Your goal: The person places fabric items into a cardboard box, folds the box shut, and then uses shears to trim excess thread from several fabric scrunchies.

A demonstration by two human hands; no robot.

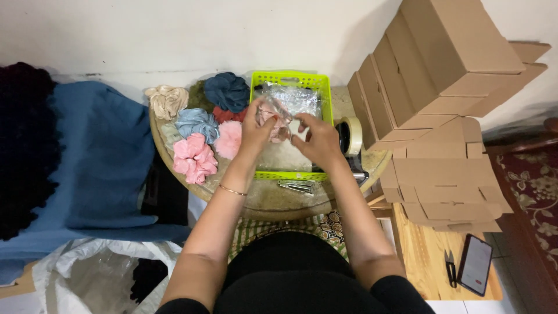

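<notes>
The fingers of the left hand (256, 129) and right hand (319, 139) pinch a small clear plastic bag holding a pink fabric scrunchie (275, 118) above the lime-green plastic basket (290, 78) on the round table (273, 200), beside loose scrunchies (195, 157).

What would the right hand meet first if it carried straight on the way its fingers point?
Probably the clear plastic bag that the right hand and left hand already pinch over the green basket; depth is hard to judge.
</notes>
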